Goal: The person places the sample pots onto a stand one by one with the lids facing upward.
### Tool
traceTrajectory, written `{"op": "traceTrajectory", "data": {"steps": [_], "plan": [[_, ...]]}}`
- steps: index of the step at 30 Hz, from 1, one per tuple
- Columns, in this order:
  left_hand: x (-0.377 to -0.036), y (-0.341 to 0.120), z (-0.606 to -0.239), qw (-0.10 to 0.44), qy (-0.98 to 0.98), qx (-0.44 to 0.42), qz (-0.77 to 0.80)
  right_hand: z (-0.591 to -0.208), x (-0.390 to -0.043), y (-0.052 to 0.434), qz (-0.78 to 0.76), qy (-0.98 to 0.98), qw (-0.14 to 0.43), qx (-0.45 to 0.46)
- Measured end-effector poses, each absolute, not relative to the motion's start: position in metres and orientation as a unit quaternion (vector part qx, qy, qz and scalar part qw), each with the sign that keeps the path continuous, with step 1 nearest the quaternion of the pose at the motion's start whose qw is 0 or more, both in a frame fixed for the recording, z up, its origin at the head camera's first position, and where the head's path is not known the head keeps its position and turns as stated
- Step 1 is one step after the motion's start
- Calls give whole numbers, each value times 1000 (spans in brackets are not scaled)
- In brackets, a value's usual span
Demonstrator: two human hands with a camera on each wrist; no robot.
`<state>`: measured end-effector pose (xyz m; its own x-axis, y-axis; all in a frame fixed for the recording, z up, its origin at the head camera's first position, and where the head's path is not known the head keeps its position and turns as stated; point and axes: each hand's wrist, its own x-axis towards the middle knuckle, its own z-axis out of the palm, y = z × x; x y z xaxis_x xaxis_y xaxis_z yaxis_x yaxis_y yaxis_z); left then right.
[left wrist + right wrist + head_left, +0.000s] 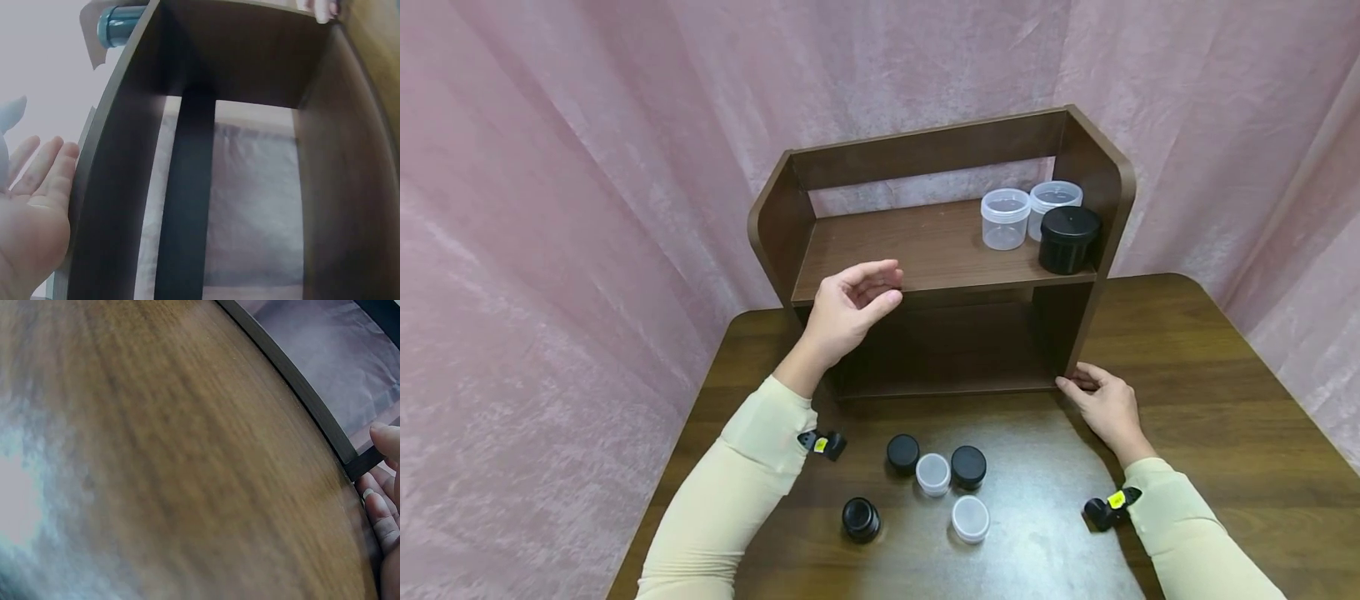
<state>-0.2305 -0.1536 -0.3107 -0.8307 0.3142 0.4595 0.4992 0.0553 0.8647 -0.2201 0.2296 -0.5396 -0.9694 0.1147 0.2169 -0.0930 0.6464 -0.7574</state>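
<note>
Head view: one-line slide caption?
Left hand open before wooden shelf; right hand steadies its base; five small jars wait on table.

Place: looked like a staged recording corner, not a lived-in room or working shop.
Backdrop: pink crushed-velvet curtain [565, 208] hung on all visible sides, hiding any walls.
Furniture: one dark wooden table [1225, 400] with rounded corners, carrying a small brown two-tier shelf unit [925, 158].
Props: matching small lidded jars only, clear ones [1006, 218] and a black one [1067, 238] on the upper shelf, more black and clear ones [934, 473] grouped on the tabletop.
Equipment: small black devices with yellow tags [823, 443] were strapped at both wrists over cream sleeves.
</note>
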Motion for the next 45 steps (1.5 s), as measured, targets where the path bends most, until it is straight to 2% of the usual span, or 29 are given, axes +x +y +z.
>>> {"op": "traceTrajectory", "data": {"steps": [4,13,20,28,39,45], "plan": [[-214,-163,-323,61,-742,-285,-604,-539,-220,230,421,-899,123,-6],[-172,-190,-365,-30,-807,-299,-508,-539,-219,230,419,-900,121,-5],[-144,-209,-403,-82,-833,-312,-449,-539,-220,231,422,-898,127,-4],[-127,-219,-434,-139,-835,-305,-436,-542,-221,232,423,-897,129,-4],[-109,-226,-464,-271,-792,-343,-426,-541,-221,229,423,-897,131,-2],[-108,-230,-472,-259,-805,-356,-398,-542,-222,231,423,-897,129,-5]]}}
